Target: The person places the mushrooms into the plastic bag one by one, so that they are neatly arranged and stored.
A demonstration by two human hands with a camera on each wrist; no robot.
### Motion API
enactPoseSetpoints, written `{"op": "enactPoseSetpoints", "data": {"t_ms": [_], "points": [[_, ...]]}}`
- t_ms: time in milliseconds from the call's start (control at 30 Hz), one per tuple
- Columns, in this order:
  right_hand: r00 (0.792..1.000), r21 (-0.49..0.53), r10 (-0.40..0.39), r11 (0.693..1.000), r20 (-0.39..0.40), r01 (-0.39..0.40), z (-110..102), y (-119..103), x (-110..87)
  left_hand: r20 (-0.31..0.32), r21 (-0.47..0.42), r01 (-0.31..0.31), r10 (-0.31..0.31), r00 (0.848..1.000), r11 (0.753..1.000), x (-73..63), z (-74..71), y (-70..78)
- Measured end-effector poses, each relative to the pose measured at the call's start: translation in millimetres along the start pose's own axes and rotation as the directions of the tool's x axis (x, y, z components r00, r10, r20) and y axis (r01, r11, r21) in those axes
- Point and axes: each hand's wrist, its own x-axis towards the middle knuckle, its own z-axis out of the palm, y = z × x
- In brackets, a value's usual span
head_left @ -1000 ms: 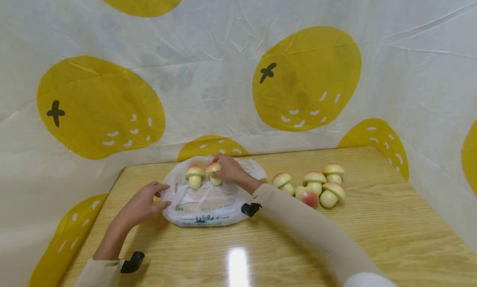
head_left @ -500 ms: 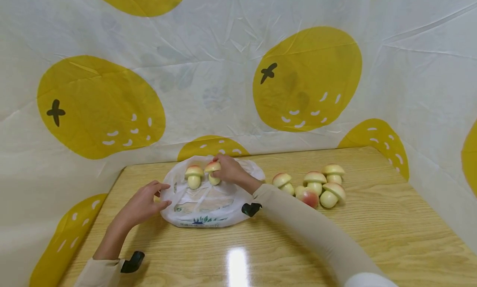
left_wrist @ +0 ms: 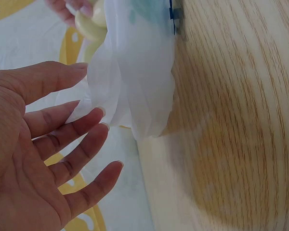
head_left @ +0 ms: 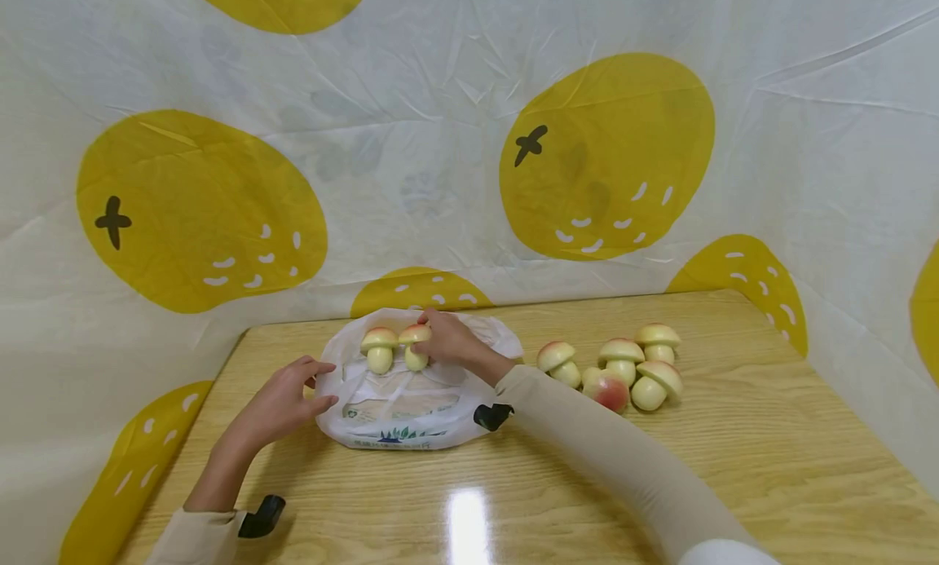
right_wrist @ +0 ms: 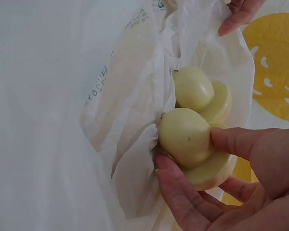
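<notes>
A bag [head_left: 411, 390] lies on the table [head_left: 572, 475]. Two mushrooms [head_left: 379, 358] sit side by side in its opening; five more mushrooms [head_left: 619, 355] lie right.

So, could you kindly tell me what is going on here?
A person is handling mushroom-shaped pieces at a white bag on a table. The right hand holds one mushroom by its stem and cap, right beside a second mushroom at the bag. The left hand is at the bag's left edge, fingers extended. More mushrooms sit grouped on the table to the right of the bag.
</notes>
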Motion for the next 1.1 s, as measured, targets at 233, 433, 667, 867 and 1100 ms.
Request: {"op": "enactPoseSetpoints", "data": {"t_ms": [233, 433, 667, 867, 1100], "points": [[0.999, -0.048, -0.038, 0.998, 0.028, 0.039, 0, 3, 3.7, 0.002, 0.000, 0.008, -0.008, 1.000, 1.000, -0.4, -0.5, 0.3], [0.996, -0.111, -0.072, 0.991, 0.046, 0.077, -1, 5, 6.2, 0.004, -0.007, 0.007, -0.007, 1.000, 1.000, -0.2, -0.3, 0.8], [0.997, -0.086, -0.049, 0.995, 0.054, 0.054, -10, 5, 1.8, -0.006, 0.001, 0.006, -0.006, 1.000, 1.000, -0.3, -0.4, 1.4], [0.997, -0.022, -0.047, 0.999, 0.065, 0.048, -18, 2, -4.7, -0.002, 0.005, 0.012, -0.012, 1.000, 1.000, -0.8, -0.4, 1.7], [0.996, -0.001, -0.040, 0.999, 0.084, 0.040, -18, 5, -1.3, -0.009, 0.009, 0.005, -0.005, 1.000, 1.000, -1.0, 0.0, 1.4]]}}
